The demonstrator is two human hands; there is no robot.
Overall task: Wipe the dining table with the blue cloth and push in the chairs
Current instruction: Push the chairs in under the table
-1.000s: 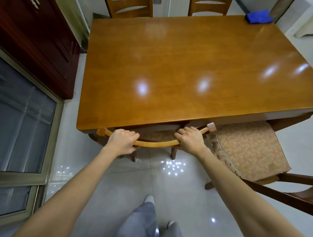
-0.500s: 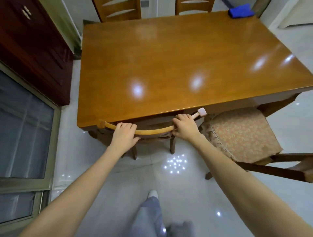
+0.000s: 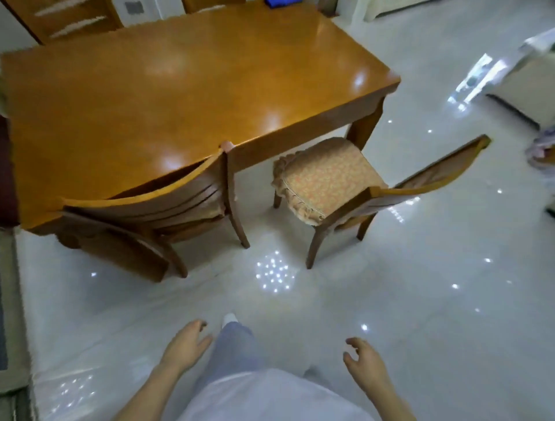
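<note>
The glossy wooden dining table (image 3: 180, 90) fills the upper left. A wooden chair (image 3: 156, 204) sits tucked against its near edge, backrest touching the tabletop. To its right a second chair (image 3: 345, 183) with a patterned cushion stands pulled out and angled away from the table. The blue cloth (image 3: 277, 3) lies at the table's far edge, mostly cut off by the frame. My left hand (image 3: 187, 345) and my right hand (image 3: 365, 357) hang low over the floor, fingers apart, holding nothing, well back from both chairs.
Two more chair backs (image 3: 69, 18) show beyond the table's far side. White furniture (image 3: 525, 87) stands at the right. A dark cabinet edge (image 3: 6, 168) is at the left. Shiny white floor tiles (image 3: 420, 285) spread between me and the chairs. My leg is below.
Both hands have let go of the left chair's backrest and dropped back toward my body. The view has pulled back and swung right, showing the pulled-out cushioned chair fully.
</note>
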